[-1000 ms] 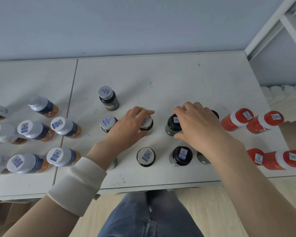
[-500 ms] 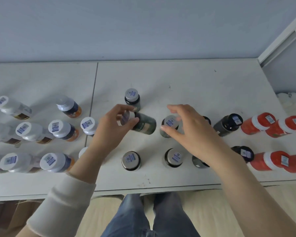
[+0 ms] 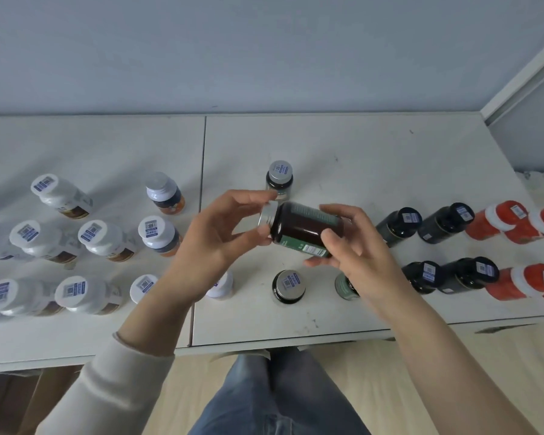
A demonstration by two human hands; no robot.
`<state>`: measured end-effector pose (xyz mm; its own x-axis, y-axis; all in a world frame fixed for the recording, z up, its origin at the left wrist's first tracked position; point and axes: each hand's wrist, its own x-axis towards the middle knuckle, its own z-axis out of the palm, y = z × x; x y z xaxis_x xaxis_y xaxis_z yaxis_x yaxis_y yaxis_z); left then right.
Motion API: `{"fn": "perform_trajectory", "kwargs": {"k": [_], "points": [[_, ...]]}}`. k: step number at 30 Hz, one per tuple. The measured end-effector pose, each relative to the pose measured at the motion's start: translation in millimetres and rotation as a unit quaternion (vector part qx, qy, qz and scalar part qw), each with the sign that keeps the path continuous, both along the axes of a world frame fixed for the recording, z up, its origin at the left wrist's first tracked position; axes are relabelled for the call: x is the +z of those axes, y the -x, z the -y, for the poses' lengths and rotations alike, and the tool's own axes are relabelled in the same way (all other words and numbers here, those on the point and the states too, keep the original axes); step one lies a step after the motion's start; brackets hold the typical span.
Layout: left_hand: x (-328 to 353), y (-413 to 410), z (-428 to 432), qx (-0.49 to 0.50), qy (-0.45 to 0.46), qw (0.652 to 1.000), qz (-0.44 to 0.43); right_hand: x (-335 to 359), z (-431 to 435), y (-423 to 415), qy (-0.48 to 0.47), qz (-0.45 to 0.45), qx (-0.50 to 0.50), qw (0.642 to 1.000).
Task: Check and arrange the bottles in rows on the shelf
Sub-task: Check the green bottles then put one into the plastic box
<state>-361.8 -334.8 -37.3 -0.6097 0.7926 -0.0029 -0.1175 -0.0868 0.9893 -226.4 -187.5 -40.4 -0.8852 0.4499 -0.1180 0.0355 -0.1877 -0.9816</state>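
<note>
Over the middle of the white shelf (image 3: 327,146), a dark bottle (image 3: 302,230) with a green label lies on its side in both hands, lifted clear of the surface. The left hand (image 3: 220,233) pinches its silver cap (image 3: 267,216) between thumb and fingertips, while the right hand (image 3: 358,255) wraps curled fingers round the base end, over the label.

A second ago both hands were set on upright bottles standing in the centre group. Half a second ago the left hand alone had this one tipped up, with the right hand reaching in. Now it is off the shelf and turned label-up, so the checking step appears to be under way and the bottle's place in the centre group stands open until it goes back.

Just behind the grip stands a silver-capped bottle (image 3: 280,178), and another (image 3: 289,285) stands near the front edge. A third, a greenish bottle (image 3: 346,287), is partly hidden under the right wrist. To the right, black-capped bottles (image 3: 446,221) sit in two rows, with red bottles (image 3: 496,221) beyond them. White-capped bottles (image 3: 91,233) fill the left panel in looser rows. Some of them look out of line, so the arranging seems far from finished.
</note>
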Motion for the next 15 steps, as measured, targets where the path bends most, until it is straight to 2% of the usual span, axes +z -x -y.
{"fn": "perform_trajectory", "kwargs": {"k": [4, 10, 12, 15], "points": [[-4, -2, 2, -0.02, 0.023, 0.999, -0.008, 7, 0, -4, -0.059, -0.04, 0.025, 0.997], [-4, -6, -1, -0.033, -0.017, 0.999, 0.021, 5, -3, -5, 0.004, -0.021, -0.017, 1.0], [-7, -7, -3, -0.033, -0.014, 0.999, 0.033, 6, -2, -6, -0.029, -0.033, -0.021, 0.999], [-13, -10, -8, -0.019, -0.036, 0.994, 0.102, 11, 4, -4, -0.106, -0.041, -0.043, 0.993]]}}
